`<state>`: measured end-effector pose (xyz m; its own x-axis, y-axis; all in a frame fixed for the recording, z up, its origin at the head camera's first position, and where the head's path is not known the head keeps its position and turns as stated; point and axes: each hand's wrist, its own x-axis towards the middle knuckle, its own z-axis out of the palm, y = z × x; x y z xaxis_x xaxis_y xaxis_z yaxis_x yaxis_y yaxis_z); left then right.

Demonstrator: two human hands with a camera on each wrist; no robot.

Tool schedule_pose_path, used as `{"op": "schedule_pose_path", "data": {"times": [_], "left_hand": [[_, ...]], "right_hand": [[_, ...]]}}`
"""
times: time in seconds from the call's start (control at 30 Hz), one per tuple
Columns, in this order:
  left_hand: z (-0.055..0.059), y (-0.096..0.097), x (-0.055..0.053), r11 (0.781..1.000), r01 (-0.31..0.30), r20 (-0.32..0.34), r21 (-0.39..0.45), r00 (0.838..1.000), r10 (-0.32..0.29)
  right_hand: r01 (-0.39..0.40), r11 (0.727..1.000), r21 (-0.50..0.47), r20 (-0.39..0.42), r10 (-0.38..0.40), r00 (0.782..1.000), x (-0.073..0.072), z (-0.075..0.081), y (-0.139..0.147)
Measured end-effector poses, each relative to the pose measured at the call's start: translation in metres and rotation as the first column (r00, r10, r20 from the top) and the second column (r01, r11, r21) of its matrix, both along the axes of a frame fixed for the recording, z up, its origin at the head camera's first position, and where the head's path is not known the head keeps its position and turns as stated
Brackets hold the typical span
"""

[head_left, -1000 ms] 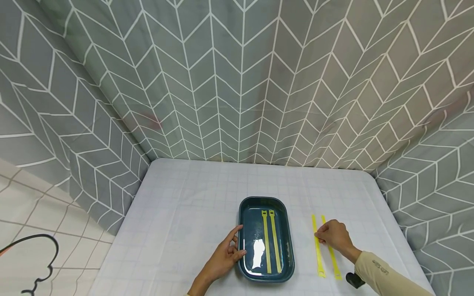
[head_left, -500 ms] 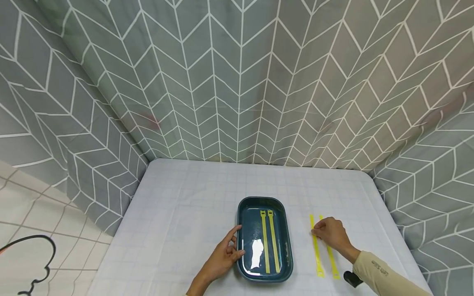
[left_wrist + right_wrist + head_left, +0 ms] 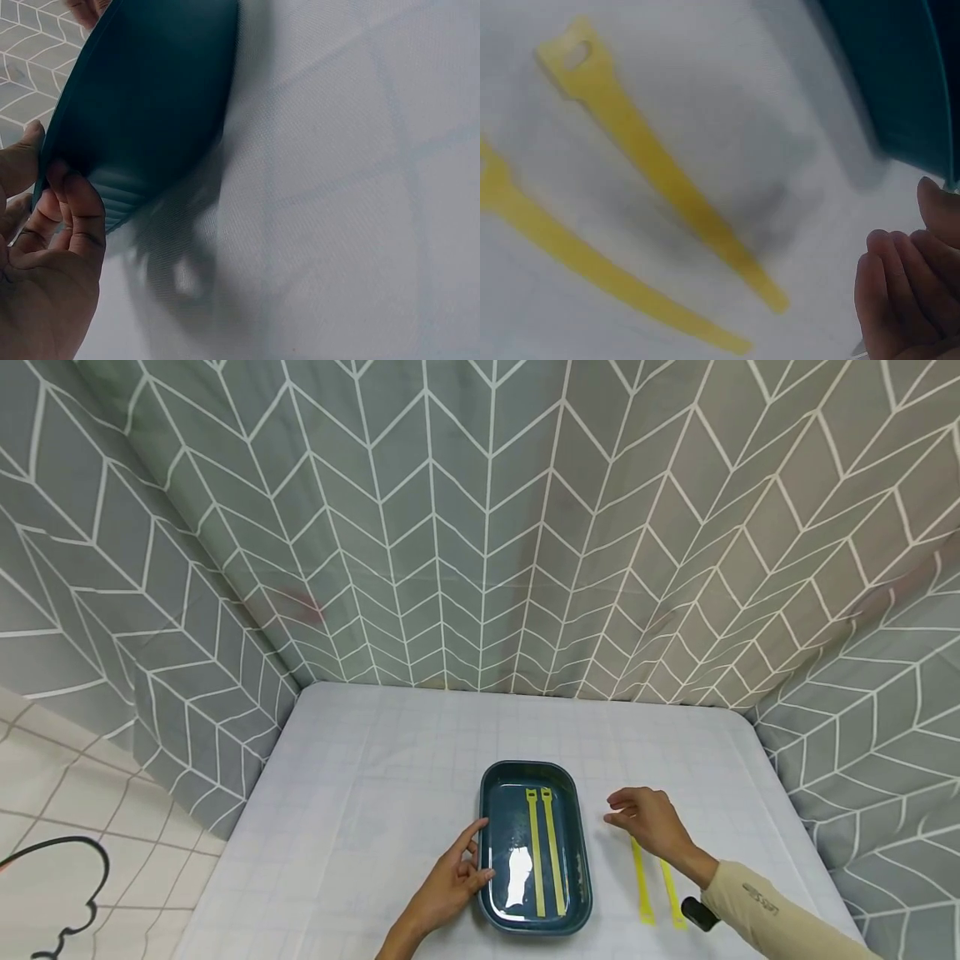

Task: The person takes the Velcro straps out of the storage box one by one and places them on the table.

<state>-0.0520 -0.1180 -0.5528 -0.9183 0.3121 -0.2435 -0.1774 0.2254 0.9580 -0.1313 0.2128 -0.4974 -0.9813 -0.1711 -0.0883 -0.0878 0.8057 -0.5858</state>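
A dark teal tray (image 3: 504, 827) stands on the white-covered table, with two yellow strap ties (image 3: 537, 852) lying side by side in it. My left hand (image 3: 446, 889) holds the tray's left rim; in the left wrist view its thumb is over the edge and its fingers curl against the outer wall. To the right of the tray, my right hand (image 3: 651, 822) hovers with loosely bent fingers and nothing in them. Below it on the cloth lie two more yellow ties, a nearer one (image 3: 667, 180) and an outer one (image 3: 592, 262), each with a slotted head.
White cloth with a faint grid covers the table (image 3: 360, 810). Grey patterned curtains (image 3: 465, 568) rise behind it and at both sides. A small black device (image 3: 700, 913) sits at the right wrist.
My right hand has let go of the inner yellow tie, which stays on the cloth, and has moved left and away toward the tray. My left hand stays at the rim.
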Motion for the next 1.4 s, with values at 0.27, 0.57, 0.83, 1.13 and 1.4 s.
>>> {"op": "schedule_pose_path", "data": {"times": [0.27, 0.57, 0.83, 1.13, 1.4], "left_hand": [[0.0, 0.0, 0.0, 1.0, -0.005, 0.004, 0.003, 1.0, 0.005], [-0.002, -0.001, 0.0, 1.0, -0.006, -0.001, 0.022, 1.0, 0.006], [-0.002, -0.001, 0.001, 0.999, -0.002, -0.021, 0.043, 1.0, 0.002], [-0.003, -0.003, 0.001, 0.999, 0.005, -0.017, 0.04, 1.0, -0.004], [-0.003, -0.003, 0.001, 0.999, 0.003, -0.015, 0.038, 1.0, -0.002]], "right_hand": [[-0.134, 0.99, 0.052, -0.093, 0.138, 0.986, -0.001, 0.009, -0.022], [-0.32, 0.937, 0.14, -0.117, 0.337, 0.934, -0.001, 0.015, -0.048], [-0.554, 0.798, 0.238, -0.036, 0.577, 0.816, 0.003, 0.007, -0.067], [-0.706, 0.649, 0.283, 0.026, 0.73, 0.682, -0.001, -0.008, -0.084], [-0.78, 0.438, 0.446, 0.095, 0.844, 0.528, -0.005, -0.009, -0.096]]}}
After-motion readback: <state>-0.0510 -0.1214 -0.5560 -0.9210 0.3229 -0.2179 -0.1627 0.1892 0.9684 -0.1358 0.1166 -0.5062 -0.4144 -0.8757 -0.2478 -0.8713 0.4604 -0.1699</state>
